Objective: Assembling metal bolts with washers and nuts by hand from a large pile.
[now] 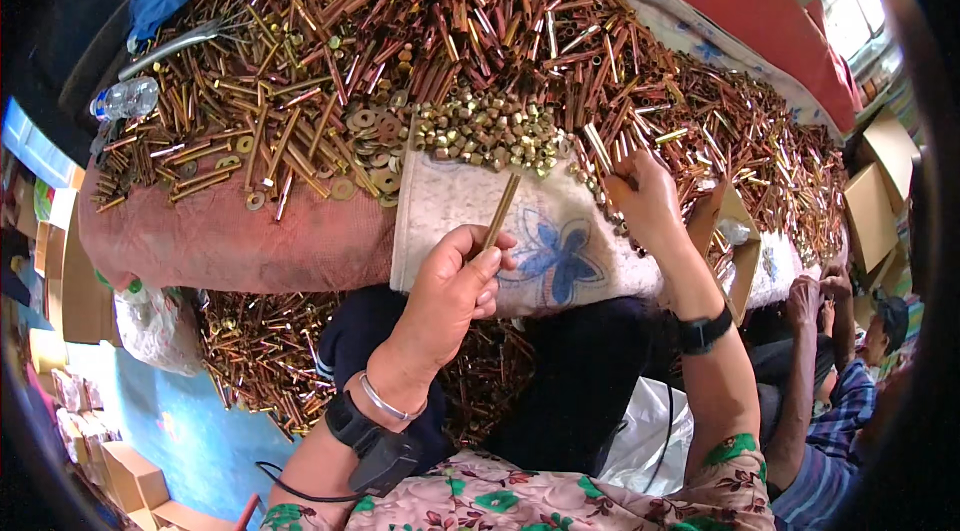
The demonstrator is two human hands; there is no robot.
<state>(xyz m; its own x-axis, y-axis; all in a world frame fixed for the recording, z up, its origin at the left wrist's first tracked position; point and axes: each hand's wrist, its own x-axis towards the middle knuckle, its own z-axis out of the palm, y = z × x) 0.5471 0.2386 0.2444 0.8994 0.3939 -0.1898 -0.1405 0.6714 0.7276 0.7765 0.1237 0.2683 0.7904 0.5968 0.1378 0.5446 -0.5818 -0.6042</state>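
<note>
My left hand (455,291) is closed around the lower end of a slim, brass-coloured metal tube (504,209), which tilts up over the cloth. Whether anything sits inside the tube I cannot tell. Just right of the nuts, my right hand (645,193) reaches into the heap's near edge with its fingers curled down among metal tubes (597,149); what they grip is hidden. A cluster of brass-coloured nuts (490,131) lies between and beyond my hands. Flat washers (376,136) are gathered to its left, and long bolts (290,146) are strewn farther left.
A large heap of coppery tubes (400,1) covers the far side. White flowered cloth (450,211) and a red cloth (250,241) drape the near edge. A plastic bottle (130,99) lies at left. An open cardboard box (742,256) stands by my right forearm; another person's hand (803,301) is beyond.
</note>
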